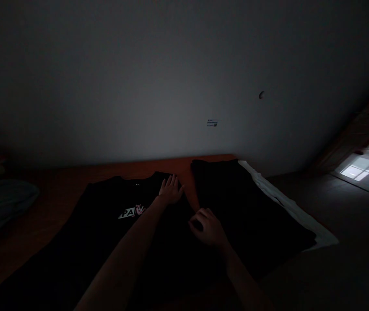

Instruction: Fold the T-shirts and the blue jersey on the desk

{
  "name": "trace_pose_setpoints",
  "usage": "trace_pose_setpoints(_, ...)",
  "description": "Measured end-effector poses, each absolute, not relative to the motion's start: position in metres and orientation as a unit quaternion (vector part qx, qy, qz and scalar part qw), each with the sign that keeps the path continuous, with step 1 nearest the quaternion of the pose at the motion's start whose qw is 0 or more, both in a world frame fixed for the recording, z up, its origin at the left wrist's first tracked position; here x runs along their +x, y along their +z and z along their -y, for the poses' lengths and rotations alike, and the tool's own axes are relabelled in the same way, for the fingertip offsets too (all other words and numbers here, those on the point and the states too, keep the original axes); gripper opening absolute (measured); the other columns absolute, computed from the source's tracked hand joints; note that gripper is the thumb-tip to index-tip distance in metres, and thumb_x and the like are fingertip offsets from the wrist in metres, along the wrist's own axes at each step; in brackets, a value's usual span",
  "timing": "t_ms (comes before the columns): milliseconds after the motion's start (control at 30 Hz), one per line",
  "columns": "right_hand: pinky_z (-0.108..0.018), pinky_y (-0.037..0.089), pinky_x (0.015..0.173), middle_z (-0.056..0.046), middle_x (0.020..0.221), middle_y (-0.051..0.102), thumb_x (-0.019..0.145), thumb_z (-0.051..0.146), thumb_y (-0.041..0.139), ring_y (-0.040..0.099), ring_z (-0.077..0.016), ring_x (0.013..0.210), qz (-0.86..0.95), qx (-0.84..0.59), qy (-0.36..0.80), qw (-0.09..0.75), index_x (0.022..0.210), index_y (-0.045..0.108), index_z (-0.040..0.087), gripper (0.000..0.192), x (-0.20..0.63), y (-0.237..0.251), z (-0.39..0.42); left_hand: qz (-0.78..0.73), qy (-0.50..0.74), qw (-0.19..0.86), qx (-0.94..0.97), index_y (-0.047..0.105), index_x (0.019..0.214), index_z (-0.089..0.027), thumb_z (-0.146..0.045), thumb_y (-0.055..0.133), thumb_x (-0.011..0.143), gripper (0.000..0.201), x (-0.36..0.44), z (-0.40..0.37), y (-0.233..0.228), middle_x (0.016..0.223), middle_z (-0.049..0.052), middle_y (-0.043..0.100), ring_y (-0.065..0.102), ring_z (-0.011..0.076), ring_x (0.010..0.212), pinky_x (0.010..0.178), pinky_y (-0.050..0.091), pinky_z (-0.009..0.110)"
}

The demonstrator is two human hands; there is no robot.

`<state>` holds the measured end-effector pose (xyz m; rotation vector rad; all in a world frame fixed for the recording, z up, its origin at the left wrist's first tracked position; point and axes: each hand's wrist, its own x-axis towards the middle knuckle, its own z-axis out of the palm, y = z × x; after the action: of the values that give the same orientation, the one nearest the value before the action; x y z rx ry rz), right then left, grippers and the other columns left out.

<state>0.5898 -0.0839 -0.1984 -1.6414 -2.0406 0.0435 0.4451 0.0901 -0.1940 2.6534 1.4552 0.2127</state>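
A black T-shirt lies spread on the reddish-brown wooden surface, its neckline toward the wall. On its chest is a white print with the letters "PA" and a pink figure. My left hand rests flat on the shirt near its right shoulder, fingers stretched out. Lower down, at the shirt's right sleeve edge, my right hand is closed in a pinch on the dark cloth; the fingertips are hard to see in the dim light. Right of it lies a black garment over a white one.
A plain wall with a small sticker rises behind the wooden surface. At the left edge lies a crumpled greyish cloth, with stacked items beyond it. A doorway lets light onto the floor at the far right.
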Motion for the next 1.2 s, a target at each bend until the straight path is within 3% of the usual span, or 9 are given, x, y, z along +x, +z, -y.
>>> trace_pose_setpoints(200,-0.032,0.049,0.080,-0.003,0.090,0.069,0.088,0.030,0.067,0.062,-0.0204,0.090,0.747,-0.609,0.021,0.266,0.087,0.070,0.024,0.007,0.590,-0.201,0.084,-0.478,0.097,0.020,0.873,0.037,0.152,-0.007,-0.038,0.026,0.104,0.058,0.444,-0.096,-0.186,0.164,0.021,0.031,0.029,0.0340,0.151,0.121,0.023,0.053)
trace_pose_setpoints(333,-0.032,0.049,0.078,-0.003,0.090,0.068,0.087,0.030,0.067,0.063,-0.0205,0.088,0.746,-0.607,0.015,0.272,0.086,0.069,0.024,0.006,0.590,-0.203,0.083,-0.416,0.096,-0.002,0.904,0.052,0.142,-0.011,-0.024,0.034,0.100,0.048,0.446,-0.069,-0.181,0.153,0.017,0.049,0.047,0.0281,0.139,0.116,0.033,0.041)
trace_pose_setpoints(400,-0.032,0.049,0.078,-0.003,0.089,0.068,0.087,0.030,0.067,0.063,-0.0207,0.088,0.747,-0.607,0.007,0.272,0.085,0.069,0.025,0.006,0.591,-0.203,0.083,-0.406,0.089,0.000,0.910,0.051,0.143,-0.012,-0.031,0.034,0.101,0.049,0.444,-0.054,-0.182,0.154,0.017,0.048,0.047,0.0295,0.139,0.115,0.034,0.043)
trace_pose_setpoints(533,-0.033,0.050,0.078,-0.003,0.087,0.068,0.086,0.030,0.066,0.064,-0.0213,0.087,0.750,-0.606,0.002,0.267,0.084,0.069,0.025,0.006,0.591,-0.202,0.082,-0.386,0.035,0.061,0.920,0.037,0.152,-0.005,-0.050,0.034,0.101,0.068,0.423,-0.039,-0.176,0.163,0.022,0.030,0.028,0.0354,0.151,0.120,0.026,0.052)
trace_pose_setpoints(700,-0.034,0.051,0.079,-0.004,0.088,0.069,0.088,0.033,0.060,0.064,-0.0220,0.088,0.750,-0.604,0.011,0.269,0.085,0.068,0.025,0.012,0.592,-0.204,0.083,-0.292,0.040,0.134,0.946,0.047,0.148,-0.011,-0.048,0.043,0.098,0.062,0.359,-0.045,-0.137,0.157,0.016,0.044,0.042,0.0252,0.145,0.119,0.033,0.036)
trace_pose_setpoints(933,-0.031,0.050,0.072,-0.002,0.084,0.070,0.091,0.050,0.053,0.065,-0.0189,0.079,0.736,-0.614,0.077,0.274,0.078,0.066,0.025,0.031,0.591,-0.192,0.077,-0.528,0.076,-0.048,0.845,0.052,0.142,-0.005,-0.024,0.041,0.096,0.051,0.227,-0.005,-0.136,0.153,0.024,0.047,0.051,0.0353,0.137,0.111,0.042,0.050)
trace_pose_setpoints(1033,-0.030,0.048,0.063,-0.003,0.074,0.069,0.094,0.053,0.048,0.065,-0.0185,0.066,0.732,-0.639,0.094,0.215,0.071,0.066,0.025,0.040,0.581,-0.178,0.064,-0.563,0.033,-0.056,0.824,0.053,0.143,-0.006,-0.034,0.042,0.098,0.054,0.183,0.018,-0.163,0.156,0.023,0.043,0.048,0.0372,0.140,0.112,0.042,0.050)
trace_pose_setpoints(1100,-0.033,0.052,0.071,-0.006,0.081,0.072,0.096,0.049,0.043,0.069,-0.0211,0.074,0.743,-0.637,0.059,0.197,0.077,0.070,0.024,0.041,0.566,-0.173,0.057,-0.575,0.025,-0.049,0.816,0.050,0.147,-0.008,-0.048,0.041,0.099,0.063,0.163,0.030,-0.182,0.158,0.021,0.040,0.042,0.0386,0.143,0.115,0.039,0.053)
trace_pose_setpoints(1200,-0.042,0.048,0.102,-0.013,0.127,0.069,0.099,0.052,0.037,0.064,-0.0275,0.119,0.774,-0.598,0.012,0.208,0.120,0.070,0.022,0.049,0.539,-0.182,0.053,-0.580,0.052,-0.060,0.811,0.043,0.152,-0.014,-0.058,0.036,0.099,0.070,0.145,0.041,-0.206,0.161,0.016,0.037,0.033,0.0359,0.149,0.119,0.031,0.055)
